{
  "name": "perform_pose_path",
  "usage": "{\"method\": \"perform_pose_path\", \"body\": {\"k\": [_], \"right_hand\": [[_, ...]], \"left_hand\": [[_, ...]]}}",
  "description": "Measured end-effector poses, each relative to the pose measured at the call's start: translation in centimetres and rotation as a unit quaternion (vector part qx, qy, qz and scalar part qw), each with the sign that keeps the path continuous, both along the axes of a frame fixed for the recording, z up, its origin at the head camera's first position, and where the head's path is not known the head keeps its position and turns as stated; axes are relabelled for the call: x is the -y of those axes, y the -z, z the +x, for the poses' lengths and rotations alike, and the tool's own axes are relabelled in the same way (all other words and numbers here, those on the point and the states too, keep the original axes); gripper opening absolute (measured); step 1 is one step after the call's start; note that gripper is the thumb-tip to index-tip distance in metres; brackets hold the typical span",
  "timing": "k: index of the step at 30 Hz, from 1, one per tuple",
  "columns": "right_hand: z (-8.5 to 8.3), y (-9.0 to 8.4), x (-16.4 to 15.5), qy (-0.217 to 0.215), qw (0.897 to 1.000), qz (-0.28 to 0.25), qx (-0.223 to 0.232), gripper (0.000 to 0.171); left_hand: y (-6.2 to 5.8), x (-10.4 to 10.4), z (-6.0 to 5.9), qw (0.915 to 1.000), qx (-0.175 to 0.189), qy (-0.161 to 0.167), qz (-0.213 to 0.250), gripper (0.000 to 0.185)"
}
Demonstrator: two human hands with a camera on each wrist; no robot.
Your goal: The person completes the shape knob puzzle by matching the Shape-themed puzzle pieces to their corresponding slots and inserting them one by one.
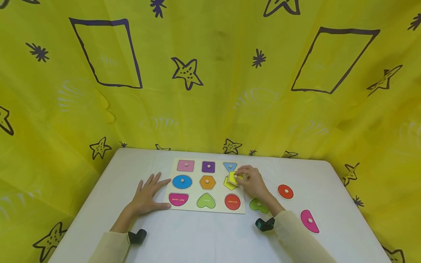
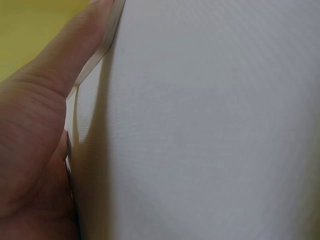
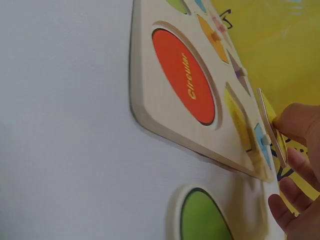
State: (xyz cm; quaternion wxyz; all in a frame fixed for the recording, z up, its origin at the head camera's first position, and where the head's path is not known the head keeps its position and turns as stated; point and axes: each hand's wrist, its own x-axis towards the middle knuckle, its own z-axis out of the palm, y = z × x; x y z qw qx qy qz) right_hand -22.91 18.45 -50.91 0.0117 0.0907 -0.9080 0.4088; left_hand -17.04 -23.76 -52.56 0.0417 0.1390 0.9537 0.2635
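A wooden shape puzzle board lies on the white table. My right hand pinches a yellow puzzle piece between thumb and fingers, tilted above the board's yellow recess. In the right wrist view the yellow piece stands apart from the board. My left hand is spread flat, with thumb and index finger at the board's left edge. Knobbed pieces sit in the upper slots, among them the orange hexagon and blue oval. The bottom row shows bare recesses, including red "Circular".
Right of the board lie a green heart piece, partly behind my right wrist, a red circle piece and a magenta half-round piece. A yellow patterned curtain hangs behind the table.
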Motion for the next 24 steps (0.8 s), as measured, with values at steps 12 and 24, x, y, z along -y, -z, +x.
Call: {"method": "perform_pose_path", "body": {"k": [12, 24], "right_hand": [[0.2, 1.1, 0.6, 0.000, 1.000, 0.001, -0.008, 0.011], [0.0, 1.9, 0.9, -0.012, 1.000, 0.016, -0.016, 0.009]], "left_hand": [[-0.1, 0.0, 0.1, 1.0000, -0.003, 0.002, 0.002, 0.095], [0.0, -0.1, 0.0, 1.0000, -0.002, -0.001, -0.004, 0.095]]}}
